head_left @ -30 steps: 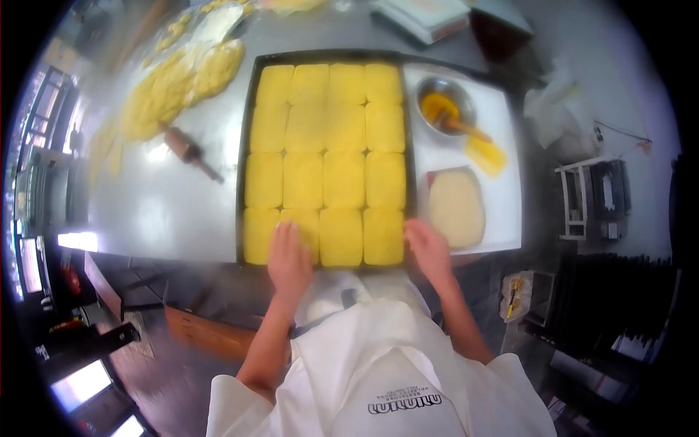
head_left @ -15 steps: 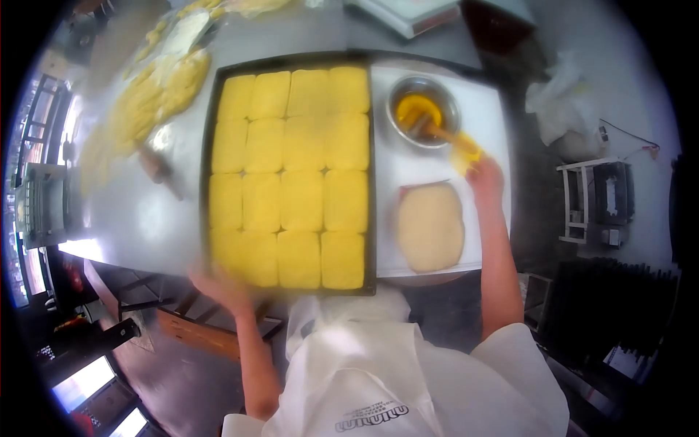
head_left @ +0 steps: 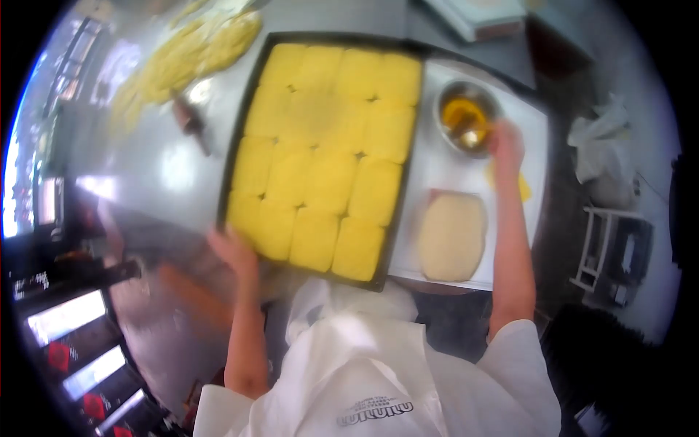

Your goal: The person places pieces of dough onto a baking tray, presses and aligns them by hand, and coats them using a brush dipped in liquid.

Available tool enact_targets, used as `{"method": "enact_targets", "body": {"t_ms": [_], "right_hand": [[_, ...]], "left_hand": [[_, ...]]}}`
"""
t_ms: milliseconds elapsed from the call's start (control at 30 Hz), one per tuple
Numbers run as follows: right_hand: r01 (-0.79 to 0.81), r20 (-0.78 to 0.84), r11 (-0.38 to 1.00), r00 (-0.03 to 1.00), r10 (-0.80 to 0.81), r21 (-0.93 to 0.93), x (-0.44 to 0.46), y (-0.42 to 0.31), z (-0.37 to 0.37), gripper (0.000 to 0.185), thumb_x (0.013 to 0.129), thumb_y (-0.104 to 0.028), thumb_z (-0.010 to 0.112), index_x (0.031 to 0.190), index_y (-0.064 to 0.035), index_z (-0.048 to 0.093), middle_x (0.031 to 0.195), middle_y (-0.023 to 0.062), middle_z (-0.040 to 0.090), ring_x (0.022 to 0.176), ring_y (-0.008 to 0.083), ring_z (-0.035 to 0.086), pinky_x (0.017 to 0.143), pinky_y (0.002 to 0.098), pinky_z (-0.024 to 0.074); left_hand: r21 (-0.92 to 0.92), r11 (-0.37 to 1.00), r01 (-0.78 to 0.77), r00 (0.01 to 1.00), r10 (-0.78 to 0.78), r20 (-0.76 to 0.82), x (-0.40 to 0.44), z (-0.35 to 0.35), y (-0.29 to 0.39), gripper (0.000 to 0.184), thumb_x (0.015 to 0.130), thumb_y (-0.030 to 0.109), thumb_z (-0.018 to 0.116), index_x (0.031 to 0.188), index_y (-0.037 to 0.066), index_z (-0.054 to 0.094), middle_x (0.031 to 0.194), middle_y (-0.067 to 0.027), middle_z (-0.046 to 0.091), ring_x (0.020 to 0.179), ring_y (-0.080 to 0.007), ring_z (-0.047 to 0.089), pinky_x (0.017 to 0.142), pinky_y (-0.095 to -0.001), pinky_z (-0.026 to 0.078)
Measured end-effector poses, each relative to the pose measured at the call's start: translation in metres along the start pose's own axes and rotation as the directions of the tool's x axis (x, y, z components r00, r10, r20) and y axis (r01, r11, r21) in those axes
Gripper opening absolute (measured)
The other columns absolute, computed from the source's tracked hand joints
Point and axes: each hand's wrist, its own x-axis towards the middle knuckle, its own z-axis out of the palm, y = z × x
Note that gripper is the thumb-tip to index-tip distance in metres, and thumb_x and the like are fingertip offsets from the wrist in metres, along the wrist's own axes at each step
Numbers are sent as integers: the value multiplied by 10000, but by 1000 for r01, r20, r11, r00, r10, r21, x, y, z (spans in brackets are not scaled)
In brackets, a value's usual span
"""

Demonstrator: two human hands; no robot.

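My right hand [head_left: 507, 146] is closed at the right rim of a metal bowl [head_left: 443, 137]. Its fingers hold a brush by its wooden handle; the handle is mostly covered and the brush end is in the bowl's orange-yellow liquid [head_left: 461, 113]. By my right wrist lies a yellow piece [head_left: 524, 188] on the white board. My left hand [head_left: 234, 250] is at the near left corner of a dark baking tray [head_left: 375, 282], fingers apart, blurred; whether it touches the rim I cannot tell. Rows of yellow dough squares [head_left: 313, 240] fill the tray.
A pale flat dough oval [head_left: 453, 237] lies on the white board [head_left: 408, 251], right of the tray. On the steel table [head_left: 164, 171] to the left are a rolling pin [head_left: 188, 120] and floury yellow dough [head_left: 186, 62]. A light-coloured box [head_left: 480, 16] stands at the far right.
The view has turned and shifted, so tray and bowl appear further right. My right hand has moved up to the bowl's rim. My left hand stays by the tray's near left corner.
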Motion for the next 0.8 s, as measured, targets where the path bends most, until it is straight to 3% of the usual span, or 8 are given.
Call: {"method": "enact_targets", "body": {"t_ms": [33,167,267,533,633,700,733,800], "right_hand": [[130,18,968,992,-129,-216,11,14,9,294,1001,-287,728,1147,-38,677,818,34,661,617,77,569,547,223,460],[312,102,779,946,-307,-543,62,45,2,279,1004,-278,720,1141,-35,708,882,69,715,678,99,646,595,221,514],[90,-70,965,991,-110,-247,37,-2,14,284,1003,-259,720,1138,-10,702,886,77,717,698,109,675,651,226,561],[-8,-106,995,994,-3,-101,24,-18,3,355,1002,-252,716,1207,30,651,994,130,720,830,175,733,771,280,630],[127,-43,981,990,-135,-149,45,26,-33,320,994,-219,724,1174,32,642,988,136,711,837,204,736,768,316,642],[70,-124,995,990,-61,66,34,7,-22,314,987,-203,730,1162,38,630,990,151,702,840,228,738,777,344,649],[-17,-141,974,989,50,224,26,-4,-15,311,985,-196,731,1155,41,623,995,161,696,840,241,740,784,357,652],[-112,-105,960,984,143,257,13,-11,-10,318,986,-192,725,1154,52,610,1004,175,682,836,265,741,792,364,654]], "left_hand": [[27,999,-30,998,31,-51,1,2,-4,577,1094,280,543,1495,-115,415,1492,-333,472,1397,-474,438,1202,-507,322],[-25,1000,4,997,-6,-81,1,3,8,543,1095,254,538,1480,-115,434,1486,-311,484,1391,-447,451,1192,-486,337],[-82,996,45,996,-51,-72,-3,-1,19,535,1094,252,538,1484,-100,434,1499,-296,469,1397,-429,446,1190,-470,338],[-94,995,28,996,-36,-84,-5,-5,22,519,1088,248,550,1451,-109,453,1464,-298,489,1356,-427,466,1177,-468,340],[-107,993,48,996,-56,-75,-3,4,3,475,1088,236,539,1406,-116,507,1448,-325,518,1372,-454,455,1200,-501,316],[-122,986,110,994,-112,-15,-2,-1,10,520,1099,253,513,1476,-99,453,1519,-315,462,1441,-435,414,1229,-487,297],[-108,994,3,995,-13,-99,-6,-1,14,519,1114,280,525,1471,-93,467,1440,-263,511,1344,-376,475,1161,-440,356],[-107,993,49,996,-57,-66,-1,5,0,541,1114,292,525,1502,-77,449,1485,-254,487,1396,-375,447,1183,-436,345]]}}
